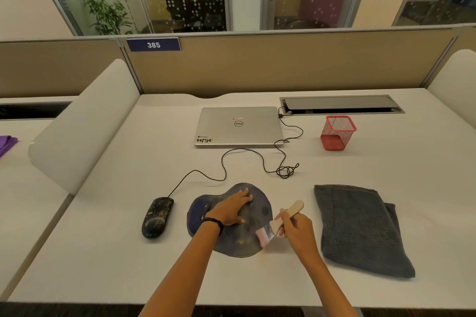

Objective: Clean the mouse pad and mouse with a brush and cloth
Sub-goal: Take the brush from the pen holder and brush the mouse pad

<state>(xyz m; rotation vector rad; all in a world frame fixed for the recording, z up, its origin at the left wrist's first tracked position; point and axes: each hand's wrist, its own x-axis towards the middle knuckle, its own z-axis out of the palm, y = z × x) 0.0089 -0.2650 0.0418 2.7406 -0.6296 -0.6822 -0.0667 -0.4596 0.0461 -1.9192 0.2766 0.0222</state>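
Note:
A dark blue mouse pad (257, 199) with a wrist rest lies on the white desk near the front. My left hand (231, 210) presses flat on its middle, fingers straight. My right hand (296, 230) grips the pale wooden handle of a brush (279, 221); its pinkish bristles touch the pad's right front edge. A black wired mouse (157, 217) with yellowish specks sits left of the pad. A dark grey cloth (360, 229) lies folded to the right of the pad.
A shut silver laptop (238, 126) lies at the back centre, with the mouse cable (257, 154) looping in front of it. A red mesh pen holder (337, 132) stands at the back right. Padded dividers flank the desk (128, 265).

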